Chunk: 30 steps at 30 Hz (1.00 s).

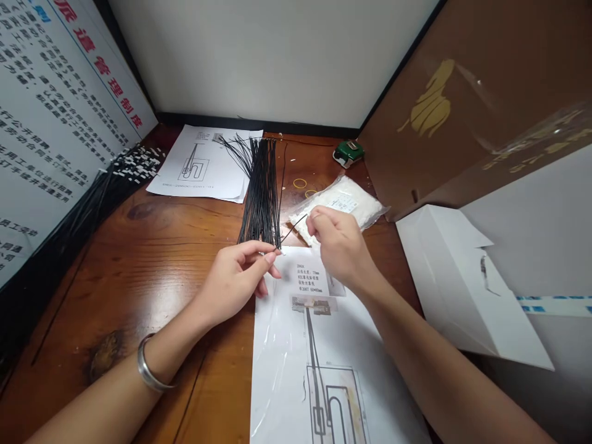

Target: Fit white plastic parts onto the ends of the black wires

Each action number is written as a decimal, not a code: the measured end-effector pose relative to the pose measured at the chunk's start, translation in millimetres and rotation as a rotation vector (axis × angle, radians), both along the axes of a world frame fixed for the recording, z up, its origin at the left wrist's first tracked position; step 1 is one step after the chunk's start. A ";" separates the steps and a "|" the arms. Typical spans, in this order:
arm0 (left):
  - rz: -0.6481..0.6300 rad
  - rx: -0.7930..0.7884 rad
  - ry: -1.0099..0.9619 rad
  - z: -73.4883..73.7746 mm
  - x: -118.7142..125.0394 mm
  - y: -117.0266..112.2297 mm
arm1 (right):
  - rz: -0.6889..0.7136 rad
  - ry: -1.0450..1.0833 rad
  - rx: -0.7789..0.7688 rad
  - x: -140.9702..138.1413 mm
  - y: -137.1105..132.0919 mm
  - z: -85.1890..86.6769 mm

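Observation:
A thin black wire [293, 229] runs between my two hands above the top of a printed drawing sheet [277, 357]. My left hand [240, 274] pinches one end of it between thumb and forefinger, beside the lower end of a bundle of black wires [261, 191]. My right hand [340, 243] is closed in a fist around the other end, in front of a clear bag of white parts [351, 197]. Whatever sits inside the right fingers is hidden.
Paper drawings [203, 166] lie at the back left. Another pile of black wires with white ends [134, 166] leans along the left board. A green tape measure [348, 153] and yellow rubber bands [300, 183] lie at the back. A folded white card [462, 283] stands at right.

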State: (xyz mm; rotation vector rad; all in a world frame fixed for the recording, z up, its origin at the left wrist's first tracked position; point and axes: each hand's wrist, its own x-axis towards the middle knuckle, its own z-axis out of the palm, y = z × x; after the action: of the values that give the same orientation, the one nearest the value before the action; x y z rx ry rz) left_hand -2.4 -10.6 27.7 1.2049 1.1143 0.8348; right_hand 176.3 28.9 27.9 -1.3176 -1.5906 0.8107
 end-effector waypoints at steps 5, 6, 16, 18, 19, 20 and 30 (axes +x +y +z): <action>0.157 0.081 0.178 12.2 -32.8 0.7 | 0.143 -0.188 -0.142 11.3 -1.3 17.5; 0.236 0.130 0.231 16.8 -42.3 2.7 | 0.151 -0.296 -0.189 11.0 -3.0 19.1; 0.566 0.526 1.464 55.1 -158.1 41.2 | 0.151 -0.702 -0.336 -6.6 -9.7 7.5; 0.525 0.741 1.320 46.3 -174.9 49.6 | 0.149 -0.724 -0.337 -7.4 -10.2 6.5; 0.503 0.807 1.251 41.7 -179.2 52.7 | 0.150 -0.737 -0.335 -7.4 -10.5 6.5; 0.502 0.851 1.213 37.8 -180.0 54.6 | 0.151 -0.751 -0.328 -7.1 -10.8 6.6; -0.016 0.753 1.179 14.4 -55.6 25.4 | 0.149 -0.902 -0.249 -2.8 -10.1 11.2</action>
State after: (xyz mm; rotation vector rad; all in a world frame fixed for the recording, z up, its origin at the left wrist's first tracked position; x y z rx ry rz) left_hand -58.0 14.8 42.1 2.4994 1.7581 0.4818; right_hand 173.6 18.8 39.1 -1.9188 -2.3541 0.5209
